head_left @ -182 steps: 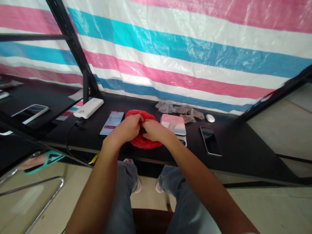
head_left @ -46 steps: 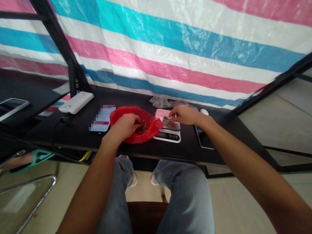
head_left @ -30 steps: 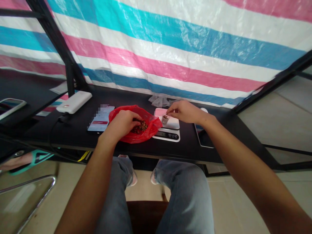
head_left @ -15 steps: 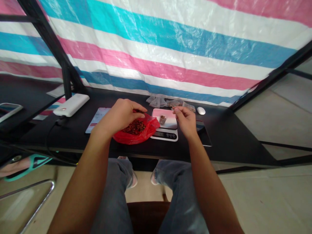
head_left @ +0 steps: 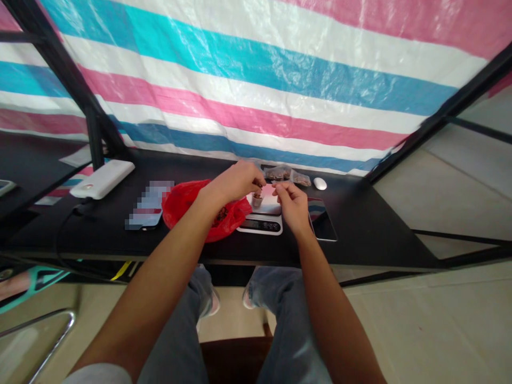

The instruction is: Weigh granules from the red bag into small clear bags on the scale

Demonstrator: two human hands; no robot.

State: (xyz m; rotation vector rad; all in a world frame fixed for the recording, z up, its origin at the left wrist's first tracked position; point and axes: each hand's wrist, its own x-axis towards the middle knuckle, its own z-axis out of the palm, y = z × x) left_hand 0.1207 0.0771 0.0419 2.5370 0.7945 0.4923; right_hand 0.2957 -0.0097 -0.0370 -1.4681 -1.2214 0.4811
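Observation:
My left hand (head_left: 242,180) hangs over the kitchen scale (head_left: 261,225), its fingers pinched on small dark-red dried pieces (head_left: 260,187). Just below its fingertips, a small cup (head_left: 257,202) with brown bits at the top stands on the scale's shiny plate. At the right of the plate, my right hand (head_left: 293,205) is closed in a pinch; what it holds, if anything, is too small to name. The red plastic bag (head_left: 182,205) lies open left of the scale, with dark dried pieces (head_left: 221,215) inside, partly hidden by my left forearm.
Small clear bags of brown pieces (head_left: 279,173) lie behind the scale. A white mouse (head_left: 320,183) and a dark tablet-like device (head_left: 323,220) are at right. At left are a phone (head_left: 154,205) and a white power bank (head_left: 104,180) with a cable. A striped sheet (head_left: 240,80) hangs behind the desk.
My left hand has moved right, from above the red bag to above the cup on the scale. My right hand stays pinched near the plate. The whole view has shifted slightly.

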